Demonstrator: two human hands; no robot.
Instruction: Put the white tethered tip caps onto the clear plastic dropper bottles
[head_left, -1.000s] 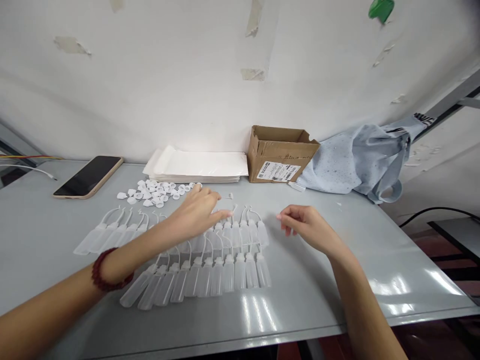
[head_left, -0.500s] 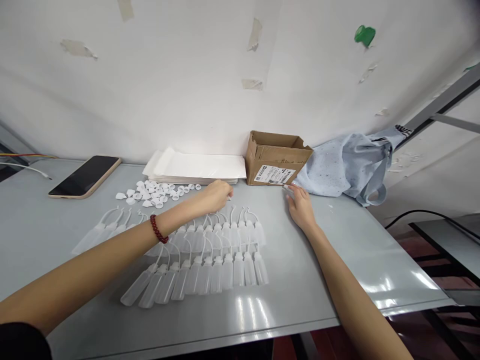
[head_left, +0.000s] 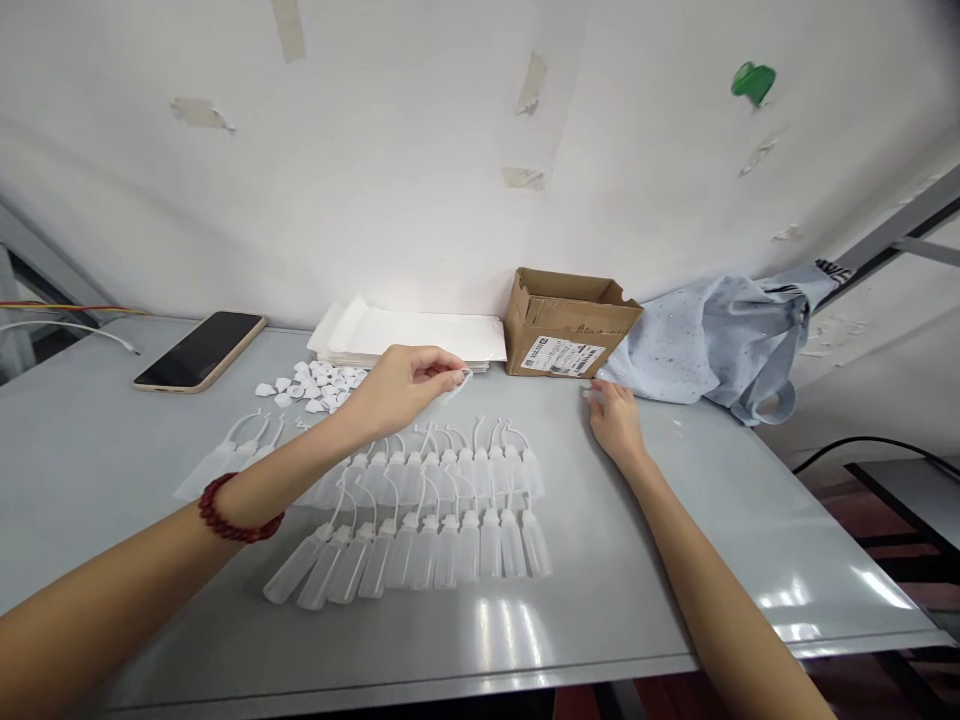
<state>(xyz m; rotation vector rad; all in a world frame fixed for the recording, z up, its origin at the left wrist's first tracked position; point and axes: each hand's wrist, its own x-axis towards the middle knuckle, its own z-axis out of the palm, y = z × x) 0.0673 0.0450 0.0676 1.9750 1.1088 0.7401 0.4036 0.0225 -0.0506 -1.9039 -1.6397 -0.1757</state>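
My left hand [head_left: 401, 385] hovers above the far end of the bottle rows, fingers pinched on a small white cap with a thin strap [head_left: 459, 380]. My right hand [head_left: 615, 420] rests on the grey table [head_left: 712, 510] beside the cardboard box [head_left: 566, 325], fingers closed on a small clear bottle [head_left: 595, 396] that lies there. Several small translucent squeeze bottles [head_left: 450, 525] lie in two neat rows in front of me. A heap of loose white caps [head_left: 311, 385] sits behind the rows on the left.
A stack of white bags [head_left: 416, 335] lies against the wall. A black phone [head_left: 199, 350] rests at the far left, with cables [head_left: 75, 325] beyond it. A light blue cloth bag [head_left: 720, 335] slumps to the right of the box. The table's edge runs close on the right.
My left hand went from the bottle rows toward the back and lifted a strapped cap. My right hand reached out from the middle to the small bottle by the box.
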